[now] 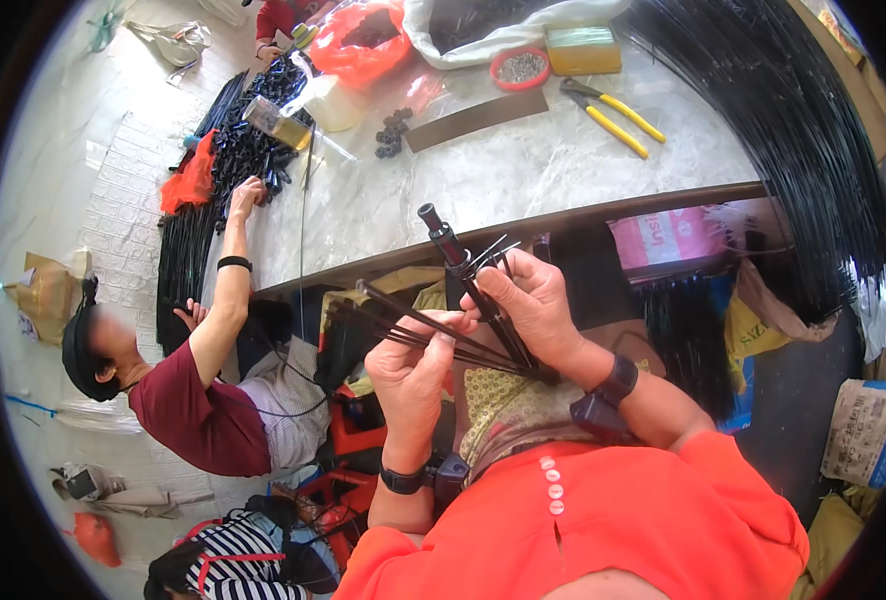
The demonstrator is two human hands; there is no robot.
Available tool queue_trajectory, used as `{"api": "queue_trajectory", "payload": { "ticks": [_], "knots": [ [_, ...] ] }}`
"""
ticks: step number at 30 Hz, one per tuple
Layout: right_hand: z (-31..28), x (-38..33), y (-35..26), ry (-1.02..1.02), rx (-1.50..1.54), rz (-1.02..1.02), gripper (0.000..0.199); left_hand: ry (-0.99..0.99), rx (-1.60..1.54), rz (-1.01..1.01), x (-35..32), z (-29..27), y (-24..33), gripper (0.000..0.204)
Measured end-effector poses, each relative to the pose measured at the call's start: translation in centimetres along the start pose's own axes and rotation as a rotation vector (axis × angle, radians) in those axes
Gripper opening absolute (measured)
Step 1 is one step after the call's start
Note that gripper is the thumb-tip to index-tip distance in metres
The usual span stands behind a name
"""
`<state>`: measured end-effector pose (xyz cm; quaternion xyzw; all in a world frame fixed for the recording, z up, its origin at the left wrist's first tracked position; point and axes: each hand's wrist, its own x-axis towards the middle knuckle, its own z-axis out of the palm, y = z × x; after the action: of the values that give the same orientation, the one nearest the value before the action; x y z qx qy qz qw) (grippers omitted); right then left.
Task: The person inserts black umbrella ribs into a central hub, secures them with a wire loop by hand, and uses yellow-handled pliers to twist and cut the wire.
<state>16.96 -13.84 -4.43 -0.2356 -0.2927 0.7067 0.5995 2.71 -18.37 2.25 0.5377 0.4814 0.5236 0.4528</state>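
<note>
Because the thin black ribs (413, 335) appear light and springy, the right hand (533, 305) grips the rigid central shaft (468, 280) while the left hand (413, 375) pinches the ribs.

Hands hemmed in close, open tabletop beyond

Both hands meet on a black ribbed frame (463, 290): the left hand (413, 375) pinches its thin splayed ribs (403, 325), the right hand (533, 300) wraps the shaft. Ribs fan out to the left of the grip, barring that side. Just beyond the grip runs the table edge (563, 215); past it the marble top lies bare up to the yellow pliers (613, 115) and a dark flat strip (475, 118). Right of the grip hangs a thick bundle of black rods (803, 150). A seated person's raised arm (228, 290) fills the far left.
</note>
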Motion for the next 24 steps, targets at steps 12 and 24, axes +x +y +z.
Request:
{"api": "queue_trajectory", "payload": {
  "ticks": [12, 24],
  "knots": [
    [0.1, -0.2, 0.9, 0.018, -0.132, -0.091, 0.025, 0.135, -0.141, 0.019, 0.9, 1.5, -1.3, 0.027],
    [1.4, -0.9, 2.3, 0.02, -0.132, -0.126, 0.013, 0.268, -0.107, -0.027, 1.3, 1.2, -0.9, 0.029]
  ]
}}
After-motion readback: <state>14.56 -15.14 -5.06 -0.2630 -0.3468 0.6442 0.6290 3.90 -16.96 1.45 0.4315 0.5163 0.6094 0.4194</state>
